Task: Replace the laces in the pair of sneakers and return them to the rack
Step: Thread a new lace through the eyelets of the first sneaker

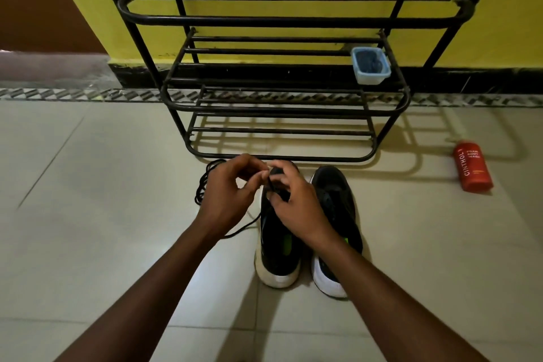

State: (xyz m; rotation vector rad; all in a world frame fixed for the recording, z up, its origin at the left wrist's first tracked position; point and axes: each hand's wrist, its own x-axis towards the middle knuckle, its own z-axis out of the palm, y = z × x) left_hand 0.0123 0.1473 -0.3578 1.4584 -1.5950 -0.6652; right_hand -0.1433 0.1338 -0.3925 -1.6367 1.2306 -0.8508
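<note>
Black-and-white sneakers [308, 229], black lace [205, 182], black rack [288, 20], yellow wall [484, 38], red bottle [472, 166]

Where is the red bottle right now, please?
In the head view the red bottle lies on the floor at the far right, beside the rack's lower right corner, apart from the sneakers.

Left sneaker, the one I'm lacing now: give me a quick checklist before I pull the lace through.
1. Left hand grip pinching thin black lace: ok.
2. Right hand steadying black white-soled left sneaker: ok.
3. Lace tip seated in an eyelet: cannot tell, fingers hide it.
4. Loose lace on the floor untangled: cannot tell.
5. Matching right sneaker upright beside it: ok.
</note>
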